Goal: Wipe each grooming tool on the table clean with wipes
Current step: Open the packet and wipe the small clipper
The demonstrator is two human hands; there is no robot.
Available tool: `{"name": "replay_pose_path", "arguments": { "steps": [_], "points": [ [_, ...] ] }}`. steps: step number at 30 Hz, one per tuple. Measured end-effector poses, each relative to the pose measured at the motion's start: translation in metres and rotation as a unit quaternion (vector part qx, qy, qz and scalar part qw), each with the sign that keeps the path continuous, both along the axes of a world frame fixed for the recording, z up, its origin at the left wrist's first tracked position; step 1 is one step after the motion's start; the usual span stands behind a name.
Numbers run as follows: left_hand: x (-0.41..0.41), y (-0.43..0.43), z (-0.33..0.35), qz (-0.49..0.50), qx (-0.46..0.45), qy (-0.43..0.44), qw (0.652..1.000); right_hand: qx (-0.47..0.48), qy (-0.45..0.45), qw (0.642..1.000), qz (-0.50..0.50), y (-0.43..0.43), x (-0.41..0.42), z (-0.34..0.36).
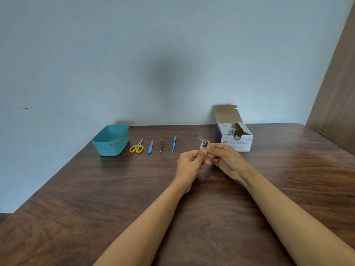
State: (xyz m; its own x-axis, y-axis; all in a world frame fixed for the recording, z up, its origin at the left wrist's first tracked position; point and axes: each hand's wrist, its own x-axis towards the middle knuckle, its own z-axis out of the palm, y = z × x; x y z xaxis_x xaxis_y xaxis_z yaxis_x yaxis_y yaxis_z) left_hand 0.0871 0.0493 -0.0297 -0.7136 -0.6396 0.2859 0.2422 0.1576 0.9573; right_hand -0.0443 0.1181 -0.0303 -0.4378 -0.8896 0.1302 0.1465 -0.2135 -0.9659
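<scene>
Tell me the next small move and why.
Likely wipe up along the raised lever of the nail clipper: the left hand and right hand pinch its body, and the lever sticks out uncovered. Any wipe is hidden.

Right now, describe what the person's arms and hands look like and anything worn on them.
Both are bare. The left hand and right hand wear no gloves, and no ring shows on the fingers in view. The left forearm and right forearm are uncovered up to the picture's edge: no sleeve, watch, bracelet or marking is visible.
</scene>
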Motion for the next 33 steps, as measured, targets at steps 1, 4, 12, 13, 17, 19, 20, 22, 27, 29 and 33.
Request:
{"name": "replay_pose_path", "arguments": {
  "steps": [1,4,12,13,17,19,20,22,27,29,33],
  "points": [
    [0.0,0.0,0.001,-0.009,0.0,0.0,1.0,-0.003,-0.006,1.0,0.006,0.0,-0.001,0.0],
    [0.002,0.001,0.002,-0.026,-0.002,-0.002,1.0,-0.017,-0.024,0.999,0.032,-0.001,-0.004,-0.003],
    [0.0,0.002,0.001,-0.024,0.005,-0.001,1.0,-0.006,-0.006,0.998,0.055,0.005,0.005,0.008],
    [0.0,0.002,0.002,-0.025,0.007,0.0,1.0,-0.013,-0.005,0.998,0.057,0.005,0.006,0.009],
    [-0.001,0.002,0.002,-0.021,0.017,0.005,1.0,-0.053,-0.033,0.996,0.061,0.0,0.01,0.008],
    [-0.001,0.002,0.002,-0.013,0.026,0.011,1.0,-0.06,-0.039,0.996,0.05,-0.002,0.01,0.006],
    [-0.001,0.003,0.002,-0.01,0.032,0.014,0.999,-0.06,-0.048,0.996,0.042,-0.003,0.008,0.005],
    [0.0,0.003,0.003,-0.01,0.043,0.019,0.999,-0.057,-0.069,0.996,0.02,-0.004,0.004,0.002],
    [0.0,0.002,0.002,-0.001,0.044,0.01,0.999,-0.049,-0.078,0.996,0.019,-0.006,0.001,-0.002],
    [0.0,0.003,0.003,0.007,0.042,0.008,0.999,-0.044,-0.075,0.996,0.022,-0.005,0.001,-0.001],
    [0.0,0.005,0.004,0.023,0.031,0.002,0.999,-0.029,-0.057,0.998,0.02,0.001,0.001,0.004]
  ]
}}
